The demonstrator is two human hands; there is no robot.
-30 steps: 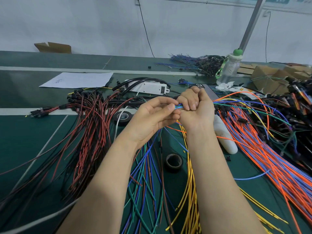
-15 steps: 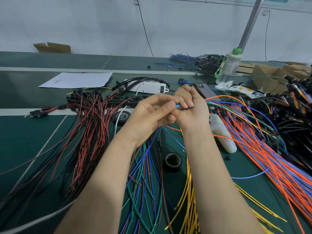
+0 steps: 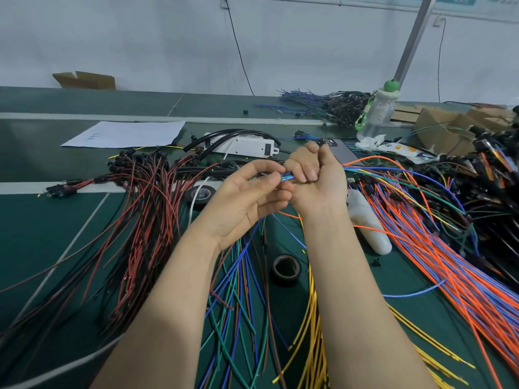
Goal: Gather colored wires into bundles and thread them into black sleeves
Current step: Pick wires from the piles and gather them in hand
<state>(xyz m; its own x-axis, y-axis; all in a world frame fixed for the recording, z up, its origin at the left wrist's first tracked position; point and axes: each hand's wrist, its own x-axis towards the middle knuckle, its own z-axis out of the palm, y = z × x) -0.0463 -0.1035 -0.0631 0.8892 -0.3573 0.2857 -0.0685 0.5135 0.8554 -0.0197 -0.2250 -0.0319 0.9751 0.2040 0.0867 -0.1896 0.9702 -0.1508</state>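
A green table (image 3: pixel 42 234) filled the frame. Across its left half sprawled a mass of red and black wires (image 3: pixel 134 220), and orange and blue wires (image 3: pixel 435 262) streamed down the right side. At centre frame, the right hand (image 3: pixel 317 186) was curled round a small bundle of coloured wires (image 3: pixel 288 178), whose blue and green ends showed between the two hands. The left hand (image 3: pixel 247 203) pinched those ends between thumb and fingers. Just below lay a black tape roll (image 3: pixel 286 267).

A thin bundle (image 3: pixel 288 177) of blue and green wires runs level between the left hand (image 3: pixel 247 200) and the right hand (image 3: pixel 314 181), both gripping it. Its tails (image 3: pixel 393 171) fan rightward in orange, blue, green and yellow. Loose strands (image 3: pixel 238 290) lie beneath.
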